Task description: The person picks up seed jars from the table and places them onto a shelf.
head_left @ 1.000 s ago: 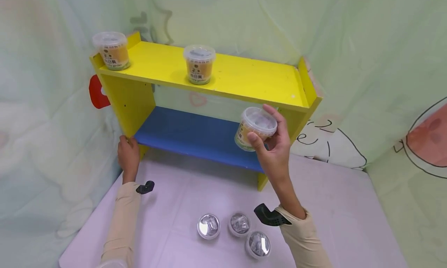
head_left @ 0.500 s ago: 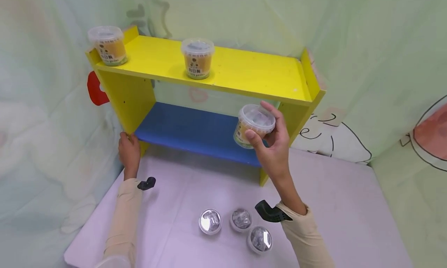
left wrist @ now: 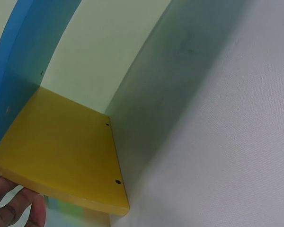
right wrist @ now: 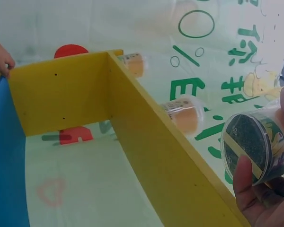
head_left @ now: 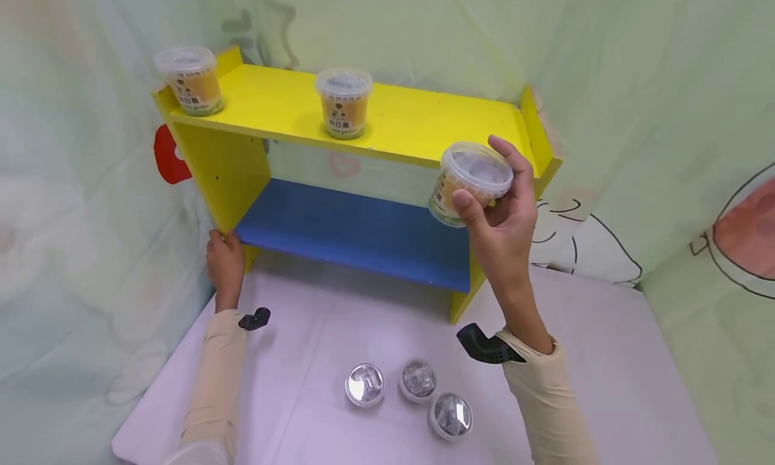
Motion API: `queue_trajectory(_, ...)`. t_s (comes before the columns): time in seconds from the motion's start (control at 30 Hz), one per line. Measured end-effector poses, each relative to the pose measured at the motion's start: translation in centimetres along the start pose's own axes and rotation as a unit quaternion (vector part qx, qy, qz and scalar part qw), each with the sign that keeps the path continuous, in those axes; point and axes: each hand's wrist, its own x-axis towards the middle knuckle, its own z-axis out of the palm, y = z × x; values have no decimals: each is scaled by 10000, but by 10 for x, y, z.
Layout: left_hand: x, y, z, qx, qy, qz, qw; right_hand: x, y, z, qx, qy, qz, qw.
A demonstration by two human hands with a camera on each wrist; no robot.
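My right hand (head_left: 505,226) holds a lidded clear plastic tub (head_left: 463,194) with an orange and green label. The tub is raised in front of the right end of the yellow top board, a little tilted. Its dark base with a pale strip shows in the right wrist view, where fingers (right wrist: 246,177) lie against it. My left hand (head_left: 225,266) grips the front edge of the left side panel of the yellow and blue shelf (head_left: 424,118), beside the blue board (head_left: 339,226). Curled fingers show under that panel's edge in the left wrist view.
Two similar tubs stand on the top board, one at the left end (head_left: 198,91) and one near the middle (head_left: 343,112). Several tubs (head_left: 365,384) stand on the pale table (head_left: 315,438) in front of the shelf. Printed cloth walls (head_left: 654,81) enclose the sides and back.
My right hand has lifted the tub up and to the right, from in front of the blue board to the top board's edge. The left hand keeps its place on the shelf.
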Motion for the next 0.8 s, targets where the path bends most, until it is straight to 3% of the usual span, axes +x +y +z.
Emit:
queue_trajectory(0.27,-7,-2,-2,23,-85,-4,10000,17,1,-10,-342,233,146,9990)
queue_trajectory(0.63,-6,2,-3,0,-124,-88,9999,33,1,-17,-228,39,15,9997)
queue_trajectory(0.8,-5,1,-2,-13,-160,-129,9998,36,0,-19,-85,113,147,9998)
